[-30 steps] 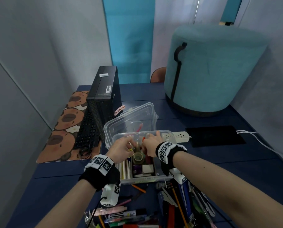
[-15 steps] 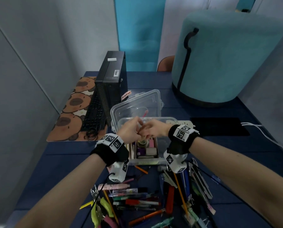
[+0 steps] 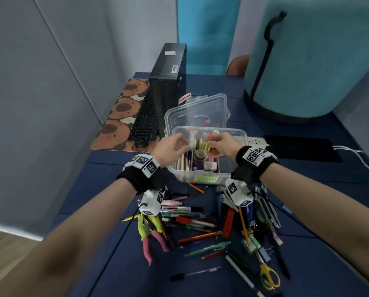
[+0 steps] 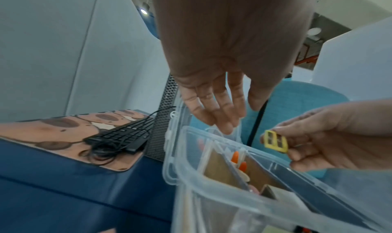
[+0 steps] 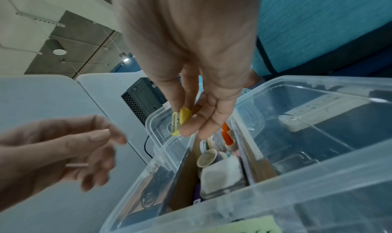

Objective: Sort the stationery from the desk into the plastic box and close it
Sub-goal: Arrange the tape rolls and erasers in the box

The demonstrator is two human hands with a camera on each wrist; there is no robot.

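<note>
A clear plastic box [image 3: 224, 166] stands open on the blue desk, its lid [image 3: 196, 112] upright behind it. Its compartments hold tape rolls, erasers and sticks. My right hand [image 3: 211, 146] hovers over the box's middle and pinches a small yellow sharpener [image 3: 205, 146] between thumb and fingers; the sharpener [image 5: 181, 120] also shows in the right wrist view. My left hand [image 3: 184, 144] hangs over the box's left rim with relaxed fingers [image 4: 216, 117] and holds nothing. A pile of pens and markers [image 3: 200, 221] lies in front of the box.
Yellow and pink pliers [image 3: 149, 230] and yellow scissors [image 3: 269, 275] lie in the pile. A black computer tower [image 3: 168, 82], a keyboard [image 3: 145, 123] and a patterned mat [image 3: 119, 116] are at the left. A power strip [image 3: 256, 140] and a teal stool [image 3: 312, 61] are behind the box.
Half a second ago my two hands met over the box. They have drawn apart, the left one going left, and the yellow sharpener stays in my right fingers.
</note>
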